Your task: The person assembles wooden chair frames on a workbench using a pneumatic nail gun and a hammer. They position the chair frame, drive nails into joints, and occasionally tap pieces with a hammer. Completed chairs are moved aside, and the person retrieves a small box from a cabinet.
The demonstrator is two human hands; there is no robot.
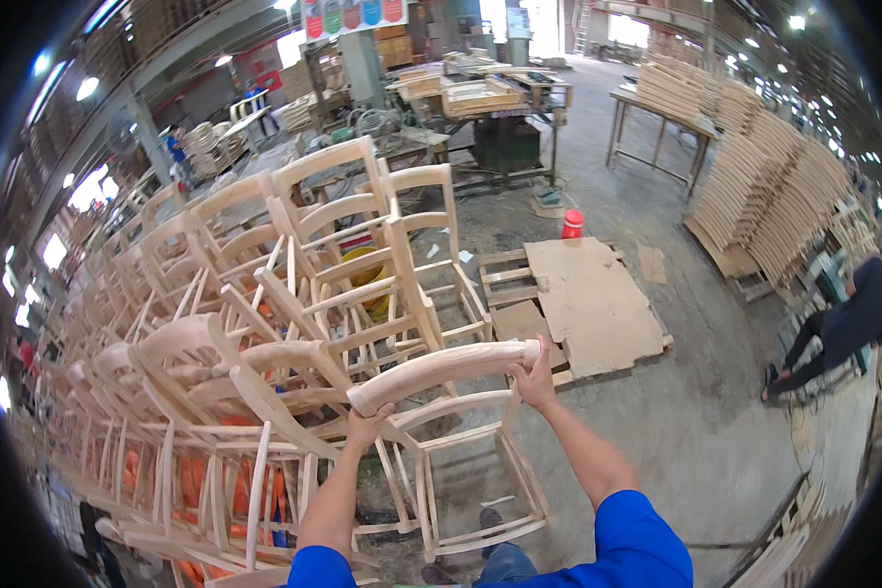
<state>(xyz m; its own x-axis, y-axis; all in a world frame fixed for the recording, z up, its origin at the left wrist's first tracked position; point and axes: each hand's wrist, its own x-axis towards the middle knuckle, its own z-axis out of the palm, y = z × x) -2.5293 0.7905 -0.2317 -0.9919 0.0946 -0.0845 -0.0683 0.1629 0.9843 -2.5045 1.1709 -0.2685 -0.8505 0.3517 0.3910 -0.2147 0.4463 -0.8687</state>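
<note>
An unfinished pale wooden chair frame (446, 369) stands in front of my legs, with no seat panel in it. My left hand (367, 425) is closed round the left end of its curved top rail. At the rail's right end my right hand (534, 378) grips the corner, the thumb near the top. Below the rail I see a second back slat, the open seat frame and the lower legs. My shoes show through and beside the frame. More bare chair frames (304, 279) crowd close to my left hand.
Stacked chair frames (171, 353) fill the left side. Ahead lies a pallet topped with cardboard (593, 309), a red bucket (572, 224) behind it. Tall stacks of curved wooden parts (769, 191) stand right, near a person in dark clothes (853, 314). A cluttered workbench (490, 103) is farther back.
</note>
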